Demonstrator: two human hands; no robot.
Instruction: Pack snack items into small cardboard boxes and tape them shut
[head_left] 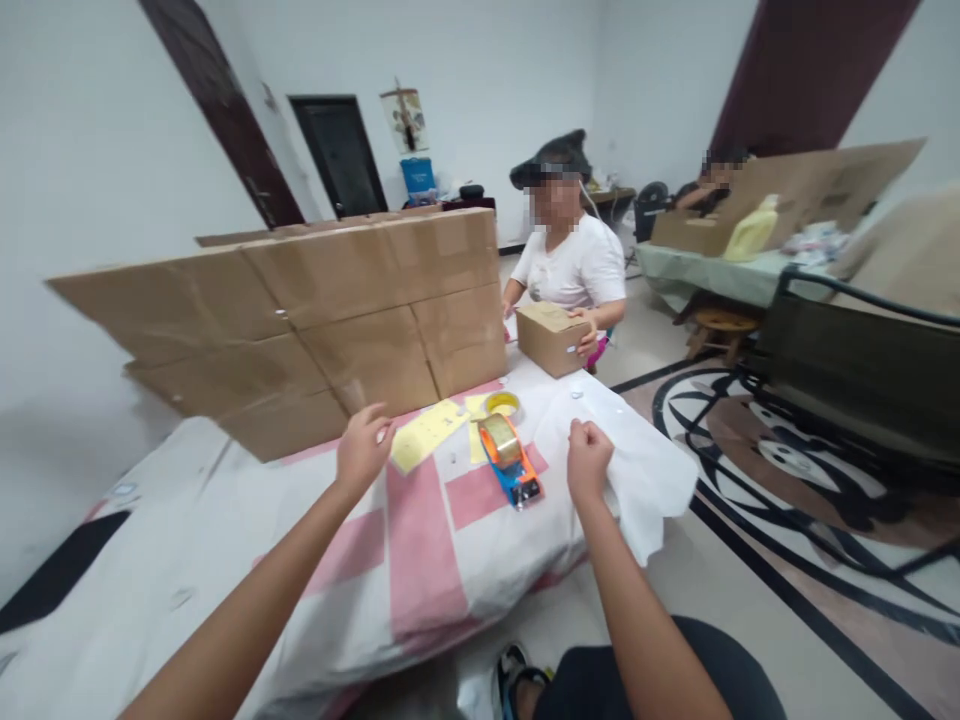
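My left hand (364, 447) is above the cloth beside the cardboard stack, near yellow sticker sheets (429, 432). Its fingers are loosely bent and a little apart, with nothing visible between them. On the right, my right hand (589, 460) is closed like a fist over the white sheet; whatever it may hold is hidden. Between both hands lies an orange and blue tape dispenser (511, 462) with a roll of clear tape on it. Just behind it rests a yellowish tape roll (502, 403).
Large cardboard boxes (360, 310) stand joined along the table's left and back. Across the table (420, 570), a person in a white shirt (574, 262) holds a small cardboard box (551, 340). At right are a dark chair frame (847, 390) and another table (675, 268) with a second person behind.
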